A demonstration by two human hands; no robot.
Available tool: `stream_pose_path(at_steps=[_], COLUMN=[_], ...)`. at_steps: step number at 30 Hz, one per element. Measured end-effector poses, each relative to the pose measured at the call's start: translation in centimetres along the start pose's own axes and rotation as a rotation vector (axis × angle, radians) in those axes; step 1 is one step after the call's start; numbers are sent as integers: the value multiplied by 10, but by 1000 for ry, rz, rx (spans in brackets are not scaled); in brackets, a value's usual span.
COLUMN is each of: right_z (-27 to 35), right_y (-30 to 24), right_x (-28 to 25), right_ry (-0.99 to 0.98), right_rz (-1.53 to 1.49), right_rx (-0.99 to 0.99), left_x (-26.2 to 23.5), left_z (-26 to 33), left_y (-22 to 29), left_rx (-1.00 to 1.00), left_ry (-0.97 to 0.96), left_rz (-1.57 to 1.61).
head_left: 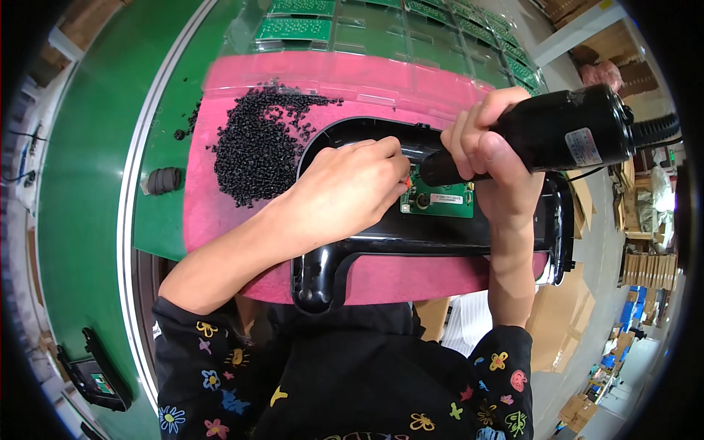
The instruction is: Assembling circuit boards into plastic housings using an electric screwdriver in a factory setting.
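My right hand (493, 143) is wrapped round a thick black electric screwdriver (561, 130), tilted so its narrow end points left and down over a green circuit board (458, 198). The board lies inside a long, glossy black plastic housing (425, 244). My left hand (356, 183) reaches across the housing, its fingers curled and pressed together at the board's left edge, close to the screwdriver's nose. A bit of orange-red shows by those fingertips; what they pinch is hidden. The screwdriver's tip is also hidden.
Left of the housing, a heap of small black screws (253, 150) lies on a pink mat (411, 282). Behind are clear plastic trays (367, 33) with green boards. A dark roll (163, 180) sits on the green table (88, 183). Another black housing (95, 374) is at lower left.
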State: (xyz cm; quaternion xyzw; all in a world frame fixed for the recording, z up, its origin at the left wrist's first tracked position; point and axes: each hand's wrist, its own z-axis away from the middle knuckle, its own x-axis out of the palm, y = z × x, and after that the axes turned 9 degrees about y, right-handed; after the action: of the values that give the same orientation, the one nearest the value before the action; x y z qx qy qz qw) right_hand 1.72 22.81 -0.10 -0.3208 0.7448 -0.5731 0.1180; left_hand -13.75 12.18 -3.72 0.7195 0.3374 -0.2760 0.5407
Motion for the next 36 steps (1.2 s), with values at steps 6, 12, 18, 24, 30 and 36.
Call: stream_pose_path(at_steps=[6,12,18,24,30,36], right_z=[13,24,25,25,17,25], right_y=[3,-20,-27,-33,-32,-28], right_x=[-14,-20,-18,-20,-42,-16], right_ry=[-19,31,59,28,-193,-76], right_rz=[-333,-536,-564,-531,-430,-256], right_rx=[-131,-145,-163,-149,-179,-27], left_x=[-1,3,-2,-4,-16,-59], left_z=[0,-2,-4,-6,-10,-18], left_y=[-5,-5,-3,1,11,-28], left_rx=[-12,183,180,165,147,-18], left_ry=[31,112,122,127,120,393], left_rz=[27,180,228,214,186,-160])
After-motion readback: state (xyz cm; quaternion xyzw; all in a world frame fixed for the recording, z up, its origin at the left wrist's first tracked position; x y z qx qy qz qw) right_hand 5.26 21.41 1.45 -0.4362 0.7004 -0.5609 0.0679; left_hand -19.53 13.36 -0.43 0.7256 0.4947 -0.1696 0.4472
